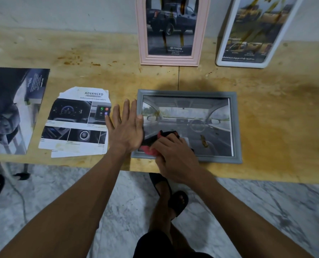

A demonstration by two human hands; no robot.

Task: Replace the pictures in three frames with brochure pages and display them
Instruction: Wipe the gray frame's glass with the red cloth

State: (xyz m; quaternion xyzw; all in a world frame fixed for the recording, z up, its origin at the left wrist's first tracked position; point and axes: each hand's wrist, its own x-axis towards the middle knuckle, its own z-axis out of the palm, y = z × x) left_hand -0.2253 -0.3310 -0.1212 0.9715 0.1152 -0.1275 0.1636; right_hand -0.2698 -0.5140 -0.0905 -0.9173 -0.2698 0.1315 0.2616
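A grey frame [235, 127] lies flat on the wooden table, holding a brochure page of a car interior. My left hand [126, 125] lies flat with straight fingers, its thumb over the frame's left edge. My right hand [173, 153] grips a red and black cloth [155, 140] on the glass at the frame's lower left corner. A pink frame [170, 59] with a dark pickup page leans upright against the wall behind. Beside it to the right a white frame [248, 63] with a yellow pickup page also leans tilted.
Cut brochure pages [77, 123] headed ADVANCED lie left of my left hand. A dark brochure [11, 108] lies at the far left. The table's front edge [266, 178] runs just below the grey frame. My sandalled feet [173, 198] stand on a marbled floor.
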